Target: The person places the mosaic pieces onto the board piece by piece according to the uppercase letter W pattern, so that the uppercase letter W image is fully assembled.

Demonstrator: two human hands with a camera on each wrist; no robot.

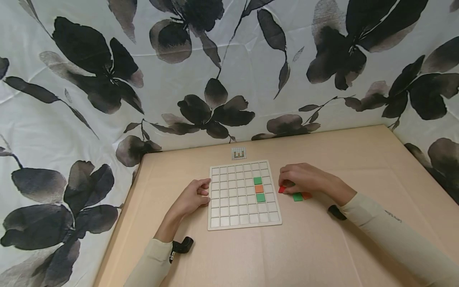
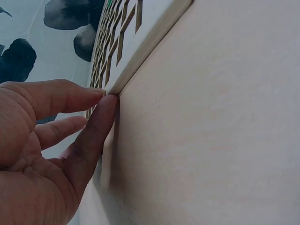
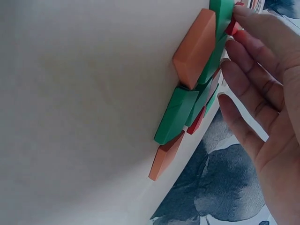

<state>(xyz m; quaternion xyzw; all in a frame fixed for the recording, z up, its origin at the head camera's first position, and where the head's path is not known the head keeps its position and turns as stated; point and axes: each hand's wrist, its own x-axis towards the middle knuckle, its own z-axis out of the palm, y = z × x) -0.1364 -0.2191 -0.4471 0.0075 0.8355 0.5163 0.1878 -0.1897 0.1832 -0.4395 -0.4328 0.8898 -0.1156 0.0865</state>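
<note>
A pale board with a square grid [image 1: 234, 207] lies flat on the table. Green tile [image 1: 257, 180], orange tile [image 1: 259, 188] and another green tile [image 1: 260, 197] form a column toward its right side. My left hand [image 1: 191, 195] rests its fingertips along the board's left edge, thumb and fingers spread apart. Right of the board, my right hand [image 1: 299, 177] pinches a red tile [image 1: 281, 189] between thumb and fingertips. Under and beside that hand, in the right wrist view, lie loose green tiles [image 3: 176, 115], orange tiles [image 3: 194, 49] and a red one [image 3: 196, 121].
A small card with a printed grid pattern [image 1: 238, 153] lies just beyond the board's far edge. Behind the wooden table [image 1: 305, 247] hangs a white cloth with dark flowers [image 1: 215, 59], which also runs down the left side.
</note>
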